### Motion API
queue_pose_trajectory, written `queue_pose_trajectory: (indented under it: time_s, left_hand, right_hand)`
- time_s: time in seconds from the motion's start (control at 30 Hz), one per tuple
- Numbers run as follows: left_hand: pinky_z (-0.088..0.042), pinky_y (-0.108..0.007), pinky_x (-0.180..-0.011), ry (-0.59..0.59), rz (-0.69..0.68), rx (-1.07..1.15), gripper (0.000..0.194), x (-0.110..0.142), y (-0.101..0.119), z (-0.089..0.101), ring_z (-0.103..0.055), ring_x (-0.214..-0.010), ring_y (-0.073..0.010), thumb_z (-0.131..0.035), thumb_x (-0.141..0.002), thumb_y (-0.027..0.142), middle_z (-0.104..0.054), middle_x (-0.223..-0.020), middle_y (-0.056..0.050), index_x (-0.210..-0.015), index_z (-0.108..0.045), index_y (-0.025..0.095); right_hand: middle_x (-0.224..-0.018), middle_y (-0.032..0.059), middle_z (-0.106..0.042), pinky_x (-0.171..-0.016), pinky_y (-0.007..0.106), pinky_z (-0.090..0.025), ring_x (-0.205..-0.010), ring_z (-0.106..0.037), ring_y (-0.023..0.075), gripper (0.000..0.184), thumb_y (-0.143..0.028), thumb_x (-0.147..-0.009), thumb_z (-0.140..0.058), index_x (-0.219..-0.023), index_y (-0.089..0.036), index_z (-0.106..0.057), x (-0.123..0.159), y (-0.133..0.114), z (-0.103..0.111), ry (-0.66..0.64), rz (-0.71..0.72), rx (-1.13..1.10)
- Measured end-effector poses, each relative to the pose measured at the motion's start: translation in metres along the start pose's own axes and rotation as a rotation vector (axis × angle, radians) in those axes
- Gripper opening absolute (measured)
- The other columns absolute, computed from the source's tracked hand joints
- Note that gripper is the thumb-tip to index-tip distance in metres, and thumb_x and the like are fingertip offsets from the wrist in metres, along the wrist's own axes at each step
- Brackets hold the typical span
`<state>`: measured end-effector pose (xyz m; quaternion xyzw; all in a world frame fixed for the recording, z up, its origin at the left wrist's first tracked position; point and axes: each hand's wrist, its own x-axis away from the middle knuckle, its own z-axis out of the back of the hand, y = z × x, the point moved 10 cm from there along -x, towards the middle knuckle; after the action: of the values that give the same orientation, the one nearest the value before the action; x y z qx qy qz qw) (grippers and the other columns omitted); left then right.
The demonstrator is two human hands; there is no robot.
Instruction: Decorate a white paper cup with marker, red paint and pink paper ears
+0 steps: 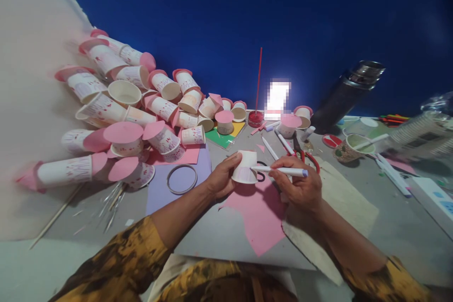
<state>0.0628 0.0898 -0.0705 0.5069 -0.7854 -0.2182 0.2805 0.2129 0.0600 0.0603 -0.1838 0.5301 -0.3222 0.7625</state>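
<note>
My left hand (225,177) grips a white paper cup (247,160) from its left side; the cup is turned bottom-up, with its rim low. A faint lilac patch shows on its wall. In my right hand (300,186) is a white marker pen (288,171) with a purple end, its tip at or very near the cup's wall. Under both hands lies a cut sheet of pink paper (260,226). Scissors with red and black handles (311,161) rest just beyond my right hand, partly hidden.
Many decorated cups with pink paper discs (123,133) are heaped at left. A tape ring (181,179) lies on purple paper (155,198). A dark thermos (345,96), a cup holding a white stick (348,148), stacked cups (421,134) and a power strip (433,203) stand right.
</note>
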Motion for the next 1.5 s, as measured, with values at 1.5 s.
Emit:
queue_pose_trajectory:
  time_s: [1.5]
  left_hand:
    - [-0.057, -0.028, -0.076, -0.014, -0.072, -0.092, 0.046, 0.004, 0.005, -0.008, -0.071, -0.079, -0.0184, -0.091, -0.075, 0.038, -0.076, -0.091, -0.007, -0.111, -0.074, 0.014]
  right_hand:
    - [-0.070, 0.0036, -0.074, -0.057, 0.029, -0.054, -0.060, -0.069, 0.0181, 0.009, -0.017, -0.092, -0.066, -0.086, -0.022, -0.071, -0.002, -0.015, -0.004, -0.062, 0.097, 0.084]
